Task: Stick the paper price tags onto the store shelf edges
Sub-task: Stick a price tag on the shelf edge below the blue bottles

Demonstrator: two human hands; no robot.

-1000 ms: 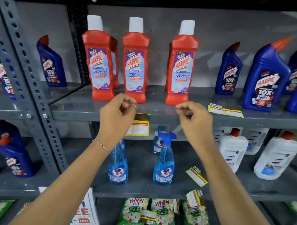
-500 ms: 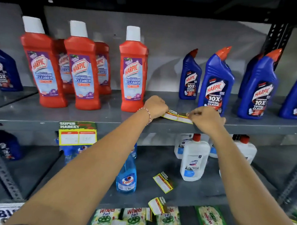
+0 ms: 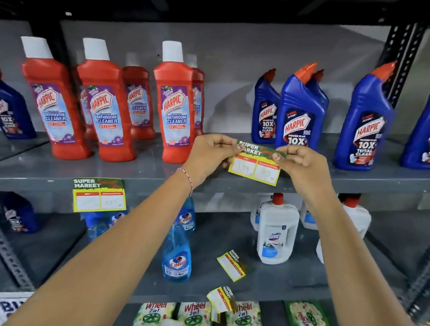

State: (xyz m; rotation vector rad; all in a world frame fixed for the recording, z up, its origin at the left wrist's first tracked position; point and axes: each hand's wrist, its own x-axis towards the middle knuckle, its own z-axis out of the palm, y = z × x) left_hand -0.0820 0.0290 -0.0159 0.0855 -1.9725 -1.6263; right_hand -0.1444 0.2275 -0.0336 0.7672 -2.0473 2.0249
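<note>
Your left hand (image 3: 210, 154) and right hand (image 3: 298, 159) each pinch a top corner of the price tag (image 3: 256, 164) — long axis across, printed face toward you, just above the shelf edge (image 3: 146, 184).

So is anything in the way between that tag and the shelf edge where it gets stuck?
Nothing visible. Both hands, left and right, hold the tag just above the bare shelf edge. The blue bottles stand further back.
</note>
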